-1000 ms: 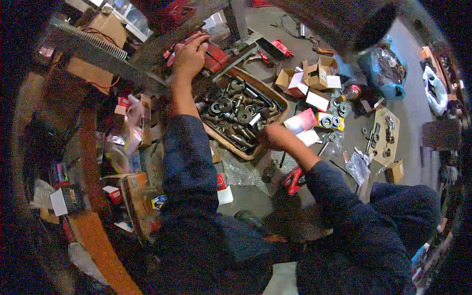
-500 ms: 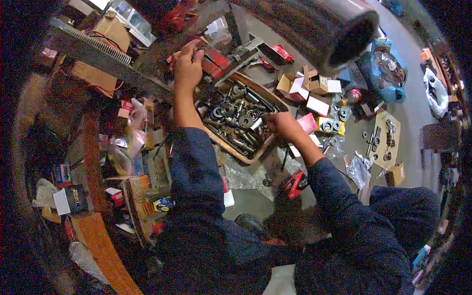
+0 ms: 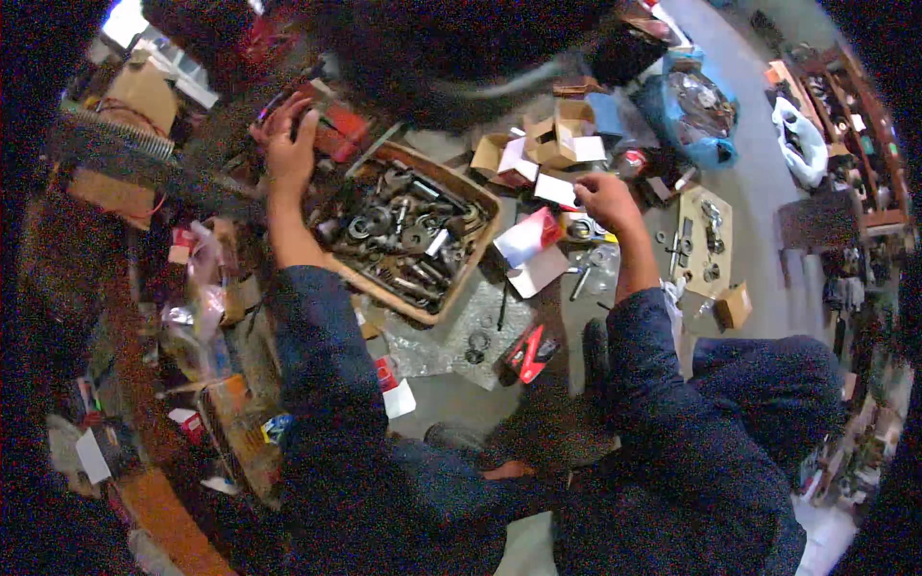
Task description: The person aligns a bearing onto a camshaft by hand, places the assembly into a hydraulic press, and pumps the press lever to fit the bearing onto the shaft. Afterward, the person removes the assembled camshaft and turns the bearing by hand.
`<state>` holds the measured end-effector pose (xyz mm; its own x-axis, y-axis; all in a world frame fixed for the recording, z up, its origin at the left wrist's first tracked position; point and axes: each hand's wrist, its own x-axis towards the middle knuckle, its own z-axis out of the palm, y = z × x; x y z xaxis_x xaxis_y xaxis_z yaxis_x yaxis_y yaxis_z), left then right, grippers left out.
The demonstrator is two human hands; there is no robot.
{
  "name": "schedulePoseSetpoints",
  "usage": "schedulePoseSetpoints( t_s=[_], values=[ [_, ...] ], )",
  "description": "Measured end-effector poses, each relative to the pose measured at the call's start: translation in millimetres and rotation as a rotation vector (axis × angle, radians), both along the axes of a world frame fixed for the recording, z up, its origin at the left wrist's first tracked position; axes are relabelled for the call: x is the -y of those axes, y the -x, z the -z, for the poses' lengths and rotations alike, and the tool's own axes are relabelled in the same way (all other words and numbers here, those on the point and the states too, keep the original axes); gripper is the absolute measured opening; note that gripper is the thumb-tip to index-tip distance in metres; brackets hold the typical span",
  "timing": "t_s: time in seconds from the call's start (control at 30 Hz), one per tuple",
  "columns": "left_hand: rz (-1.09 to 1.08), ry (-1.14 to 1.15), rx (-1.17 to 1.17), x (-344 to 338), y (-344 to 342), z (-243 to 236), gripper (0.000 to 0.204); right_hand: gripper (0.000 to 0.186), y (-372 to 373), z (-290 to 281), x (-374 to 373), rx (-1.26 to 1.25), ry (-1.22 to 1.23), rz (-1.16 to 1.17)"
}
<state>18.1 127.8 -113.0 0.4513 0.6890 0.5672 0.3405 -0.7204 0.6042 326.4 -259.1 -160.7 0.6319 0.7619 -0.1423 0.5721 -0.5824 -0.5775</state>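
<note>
A worn tray full of greasy metal parts, such as gears, bearings and shafts, lies in the middle. Beyond its far left corner is my left hand, fingers apart, beside a red metal piece. I see nothing in that hand. My right hand is off the tray's right side, above small opened cartons. Its fingers are curled closed, and whatever they may hold is hidden. Close to its fingertips lies a white-and-red carton. An opened red-and-white box sits between this hand and the tray.
Opened brown cartons stand beyond my right hand. A blue plastic bag lies farther right, near a cardboard sheet with metal parts. Bubble wrap is in front of the tray. A large dark shape blocks the far middle.
My right hand has left the tray's right end and moved right, over the cartons. The left hand stays by the red piece, its fingers more spread. The whole view has shifted.
</note>
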Motion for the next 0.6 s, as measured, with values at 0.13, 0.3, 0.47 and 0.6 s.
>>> schedulePoseSetpoints(
  t_s=[0.13,0.3,0.47,0.6],
  values=[
    [0.014,0.234,-0.04,1,2,0,0.038,0.028,-31,-10,24,-0.047,-0.025,0.001],
    [-0.038,0.056,-0.157,9,2,-12,0.034,0.023,-33,25,57,-0.331,0.577,-0.073],
    [-0.016,-0.113,-0.067,20,-3,-25,0.03,0.023,29,128,102,0.05,0.076,0.04],
    [0.003,0.092,0.149,25,1,-25,0.028,0.031,39,149,102,0.218,0.55,-0.018]
  ],
)
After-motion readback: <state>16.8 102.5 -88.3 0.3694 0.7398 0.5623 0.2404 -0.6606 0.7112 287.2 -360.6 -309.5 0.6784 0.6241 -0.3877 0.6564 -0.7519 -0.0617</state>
